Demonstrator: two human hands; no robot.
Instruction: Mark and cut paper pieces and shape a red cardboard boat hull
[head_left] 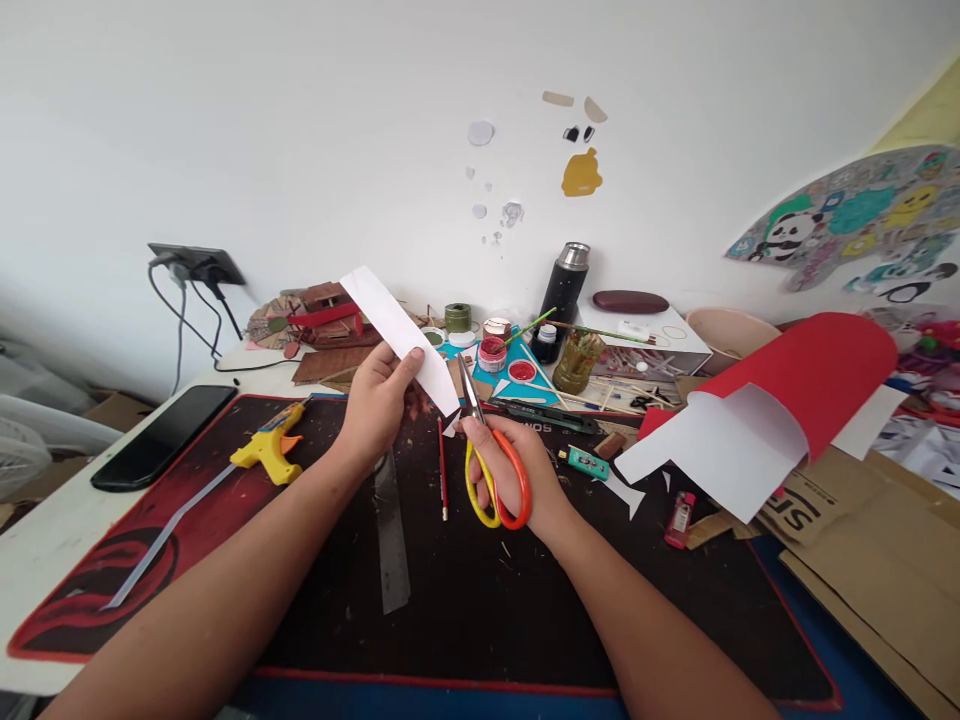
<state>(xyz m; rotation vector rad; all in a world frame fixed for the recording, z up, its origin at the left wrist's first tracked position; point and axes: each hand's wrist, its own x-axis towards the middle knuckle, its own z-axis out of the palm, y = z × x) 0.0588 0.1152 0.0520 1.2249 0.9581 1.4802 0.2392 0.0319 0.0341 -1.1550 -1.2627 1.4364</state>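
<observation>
Pinches a white paper strip (400, 335) tight between thumb and fingers of the left hand (376, 402). Grips red and yellow scissors (523, 480) in the right hand (541, 475), with fingers curled round the loops. Has the strip up over a black mat (487, 610), with its low end near the blades, and a red pencil (442, 470) below.

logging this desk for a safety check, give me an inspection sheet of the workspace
Surface: black-and-red mat on a white table
Job's things: white paper strip, scissors
Clutter: yellow glue gun, red pencil, ruler, red lighter, open red paint
Hands: left hand holds the white paper strip; right hand holds the scissors
Cables: several plugged in at the wall outlet
Surroundings: white wall with stickers; curled red sheet at right
</observation>
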